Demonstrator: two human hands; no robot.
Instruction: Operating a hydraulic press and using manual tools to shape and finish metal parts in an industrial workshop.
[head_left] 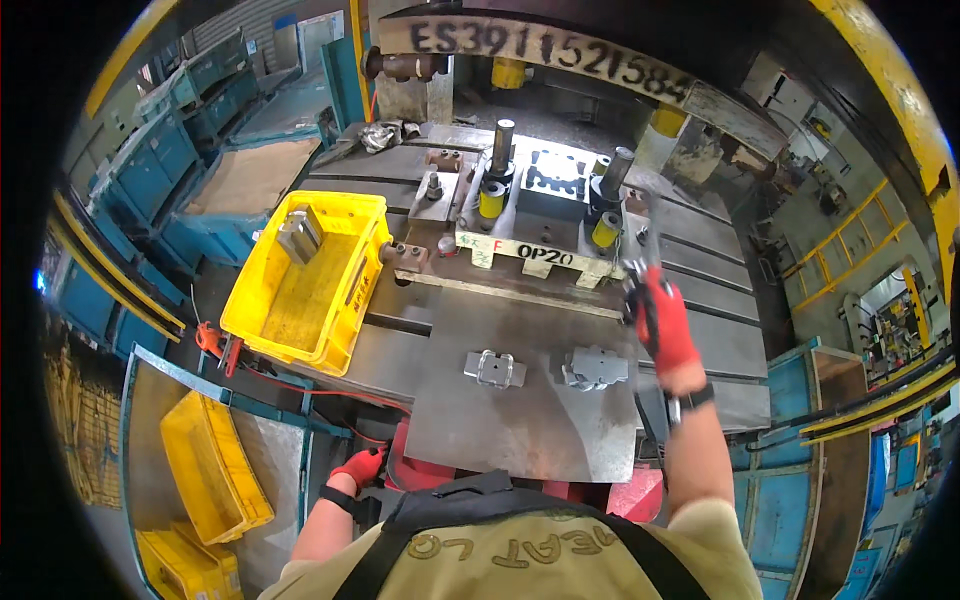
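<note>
My right hand [664, 325], in a red glove with a dark palm, reaches forward beside the right end of the die block [555, 205]. Its fingers are curled around something greyish and blurred that I cannot make out. Down at the left, my left hand [358, 468], also red-gloved, is closed near the table's front edge, beside a red object [408, 462]; what it grips, if anything, is hidden. Two grey metal parts lie on the flat steel plate [530, 430]: a smaller one [495, 369] in the middle and a wider one [596, 368] nearer my right arm.
At the left of the press table stands a yellow crate [345, 290] holding a metal part [299, 236]. Upright guide posts [503, 145] rise from the die under the overhead press beam [540, 50]. More yellow crates [205, 465] sit in a blue-framed bin at lower left. A red cable [330, 390] runs along the edge.
</note>
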